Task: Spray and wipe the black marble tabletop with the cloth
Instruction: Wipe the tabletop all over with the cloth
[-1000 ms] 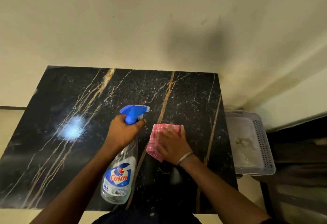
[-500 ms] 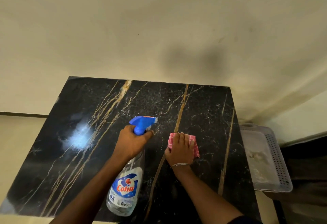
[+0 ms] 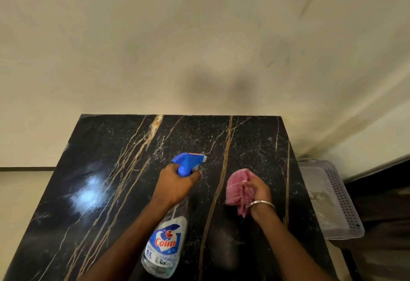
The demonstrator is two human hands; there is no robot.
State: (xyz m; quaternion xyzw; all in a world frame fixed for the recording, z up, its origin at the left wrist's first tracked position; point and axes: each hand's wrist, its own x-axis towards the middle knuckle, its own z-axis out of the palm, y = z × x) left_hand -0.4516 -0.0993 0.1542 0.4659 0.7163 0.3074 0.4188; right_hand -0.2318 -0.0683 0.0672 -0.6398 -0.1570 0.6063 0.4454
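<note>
The black marble tabletop [image 3: 115, 169] with gold veins fills the lower half of the view, its far edge against a cream wall. My left hand [image 3: 175, 184] grips the neck of a clear Colin spray bottle [image 3: 164, 243] with a blue trigger head, the nozzle pointing right and away over the middle of the top. My right hand [image 3: 257, 188] holds the bunched pink checked cloth [image 3: 236, 188] just right of the central gold vein, the cloth gathered up rather than spread flat.
A pale perforated plastic basket [image 3: 341, 203] stands off the tabletop's right edge, beside a dark piece of furniture. A bright light reflection lies on the left part of the marble. The wall runs directly behind the tabletop.
My right hand went from pressing the cloth flat on the marble to gathering it into a bunch. The left hand kept its grip on the bottle; the camera tilted upward.
</note>
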